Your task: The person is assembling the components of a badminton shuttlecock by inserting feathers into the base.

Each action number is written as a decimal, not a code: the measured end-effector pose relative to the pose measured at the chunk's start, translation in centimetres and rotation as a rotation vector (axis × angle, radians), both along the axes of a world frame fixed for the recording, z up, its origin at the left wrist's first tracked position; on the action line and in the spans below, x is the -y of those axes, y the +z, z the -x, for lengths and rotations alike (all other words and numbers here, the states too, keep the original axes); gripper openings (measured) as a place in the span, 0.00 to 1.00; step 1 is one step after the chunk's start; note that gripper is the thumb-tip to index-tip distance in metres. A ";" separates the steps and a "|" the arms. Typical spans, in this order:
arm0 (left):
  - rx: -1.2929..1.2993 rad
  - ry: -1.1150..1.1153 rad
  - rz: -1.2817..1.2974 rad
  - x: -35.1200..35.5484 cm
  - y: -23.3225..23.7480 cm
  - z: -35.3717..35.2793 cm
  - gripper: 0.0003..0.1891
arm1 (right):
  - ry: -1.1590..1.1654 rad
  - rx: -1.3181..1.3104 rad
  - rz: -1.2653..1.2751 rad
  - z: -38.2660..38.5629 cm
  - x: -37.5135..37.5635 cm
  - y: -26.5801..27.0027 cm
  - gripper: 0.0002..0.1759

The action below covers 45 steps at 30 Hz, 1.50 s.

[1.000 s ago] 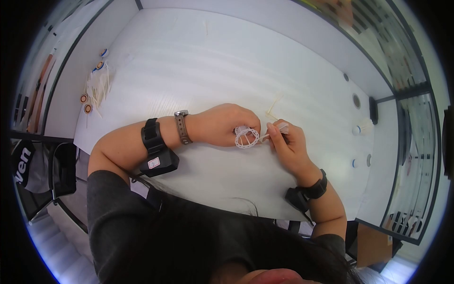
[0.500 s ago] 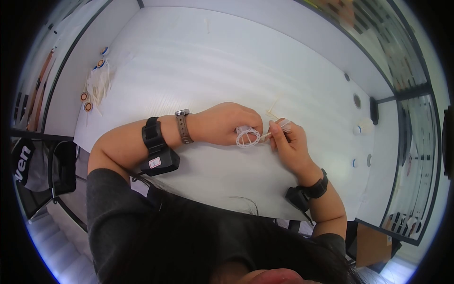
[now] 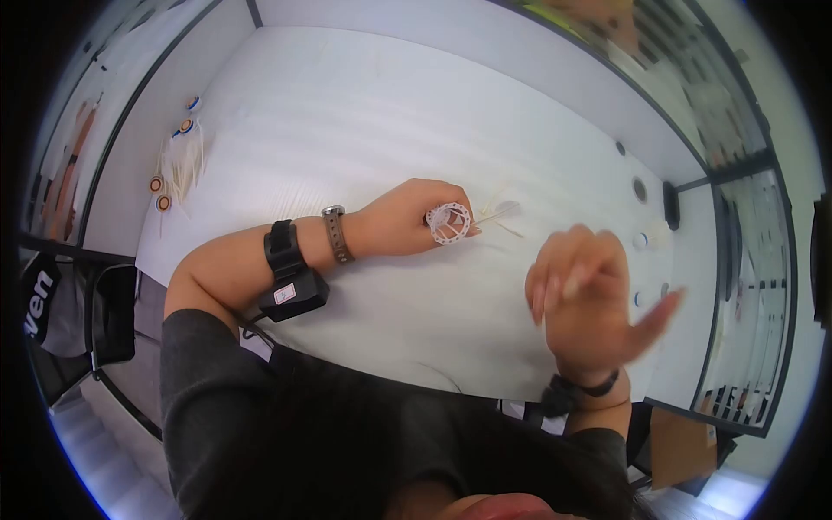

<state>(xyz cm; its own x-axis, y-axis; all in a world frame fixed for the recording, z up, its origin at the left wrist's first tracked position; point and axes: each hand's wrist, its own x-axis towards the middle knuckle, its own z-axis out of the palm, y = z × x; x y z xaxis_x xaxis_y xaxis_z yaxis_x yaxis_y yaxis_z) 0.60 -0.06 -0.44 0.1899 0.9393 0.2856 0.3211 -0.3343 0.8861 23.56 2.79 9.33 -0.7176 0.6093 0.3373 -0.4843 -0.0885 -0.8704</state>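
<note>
My left hand (image 3: pixel 420 217) is closed around a white shuttlecock skirt (image 3: pixel 450 224), its ring-shaped open end facing me. Just right of those fingers, several feathers (image 3: pixel 501 211) with thin pale stems lie on the table. My right hand (image 3: pixel 585 295) is raised off to the right, holding nothing, thumb stretched out and fingers partly curled. Motion blurs that hand a little. The fingers of my left hand hide part of the skirt.
Several round shuttlecock heads (image 3: pixel 164 204) with blue or orange rings stand along the left, beside a bunch of feathers (image 3: pixel 184 160). More small white and blue pieces (image 3: pixel 640 242) lie near the right wall. Low grey panels (image 3: pixel 373 17) border the white table (image 3: pixel 347 113).
My right hand has let go of a feather beside the skirt and swung right, opening. The feather now lies on the table. My left hand keeps the skirt, shifted slightly up.
</note>
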 end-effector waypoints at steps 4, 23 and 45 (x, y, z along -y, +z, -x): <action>0.024 0.028 0.006 -0.1 -0.2 -0.1 0.08 | 0.541 -0.123 0.164 2.0 3.5 5.1 0.56; 0.027 0.009 0.012 0.1 -0.1 0.1 0.08 | 0.713 -0.369 0.015 3.6 6.2 4.9 0.43; 0.011 0.008 0.000 0.1 0.0 0.0 0.08 | 0.655 -0.386 -0.050 3.6 6.3 5.2 0.31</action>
<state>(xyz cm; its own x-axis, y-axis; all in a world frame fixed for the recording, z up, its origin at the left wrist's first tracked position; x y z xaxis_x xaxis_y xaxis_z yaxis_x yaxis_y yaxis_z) 0.61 -0.12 -0.48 0.1793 0.9408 0.2877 0.3143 -0.3319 0.8894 19.99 -3.47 14.51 -0.7529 0.0772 0.6536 -0.6171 -0.4279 -0.6604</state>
